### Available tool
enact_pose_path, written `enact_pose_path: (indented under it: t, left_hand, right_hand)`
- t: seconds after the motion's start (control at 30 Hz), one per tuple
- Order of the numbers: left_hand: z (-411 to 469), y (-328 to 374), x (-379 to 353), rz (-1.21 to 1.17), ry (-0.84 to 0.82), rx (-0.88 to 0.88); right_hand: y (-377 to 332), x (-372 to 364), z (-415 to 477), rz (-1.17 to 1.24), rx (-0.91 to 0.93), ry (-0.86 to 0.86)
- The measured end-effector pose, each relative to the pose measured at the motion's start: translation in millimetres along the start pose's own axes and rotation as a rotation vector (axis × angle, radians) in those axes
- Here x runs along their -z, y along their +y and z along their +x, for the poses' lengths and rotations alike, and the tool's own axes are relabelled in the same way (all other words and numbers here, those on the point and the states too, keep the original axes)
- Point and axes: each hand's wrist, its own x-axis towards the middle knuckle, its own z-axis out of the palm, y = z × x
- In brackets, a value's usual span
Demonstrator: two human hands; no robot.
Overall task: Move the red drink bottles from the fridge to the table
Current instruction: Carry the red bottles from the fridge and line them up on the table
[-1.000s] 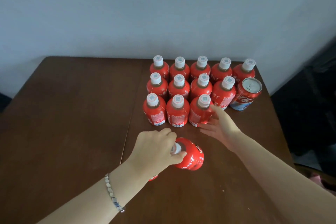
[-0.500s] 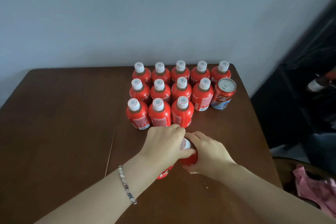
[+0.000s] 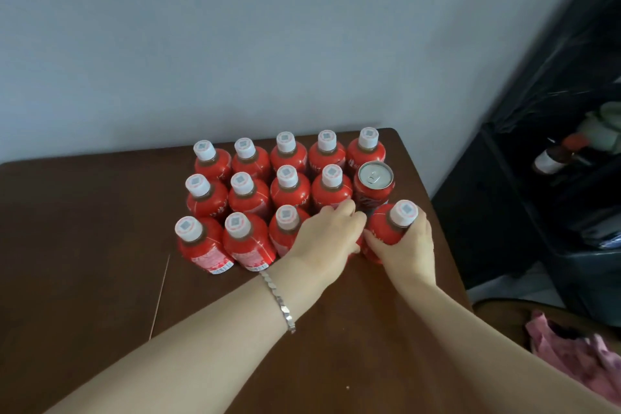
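Several red drink bottles (image 3: 248, 198) with white caps stand in three rows at the back right of the brown table (image 3: 84, 245). A red can (image 3: 374, 178) stands at the right end of the middle row. My right hand (image 3: 410, 249) grips an upright red bottle (image 3: 383, 227) at the right end of the front row, just in front of the can. My left hand (image 3: 322, 242) is curled over a bottle next to it; only a sliver of red shows between my hands.
The table's right edge runs close beside my right hand. A dark open cabinet or fridge (image 3: 554, 198) stands to the right, with a dark bottle (image 3: 551, 160) inside. A pink cloth (image 3: 571, 353) lies low at the right. A grey wall is behind.
My right hand took a bottle from my left hand and stood it up by the can. My left hand moved forward to the front row. The view shifted right.
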Motion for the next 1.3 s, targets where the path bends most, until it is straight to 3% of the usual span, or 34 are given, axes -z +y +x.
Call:
enact_pose_path:
  t: [0.2,0.4,0.77,1.0,1.1,1.2,1.3]
  left_hand:
    - [0,-12,-7,0.204,0.194,-0.048]
    - [-13,-14,-35,0.27,0.16,0.069]
    - [-14,-9,-46,0.297,0.21,0.102]
    - [-22,4,-31,0.16,0.191,0.183]
    - [-42,8,-19,0.063,0.208,0.141]
    - [-66,17,15,-0.029,0.035,0.113]
    - [-79,21,43,-0.212,-0.091,0.287]
  right_hand:
    - [9,3,0,-0.082,-0.057,-0.332]
    - [8,-4,2,-0.136,-0.124,-0.283]
    - [0,-8,10,-0.208,-0.171,-0.296]
    - [0,19,0,-0.541,-0.215,-0.603]
    - [-11,31,-18,-0.651,-0.116,-0.69]
    - [-36,47,-34,-0.679,-0.003,-0.655]
    - [-62,64,-52,-0.687,0.063,-0.642]
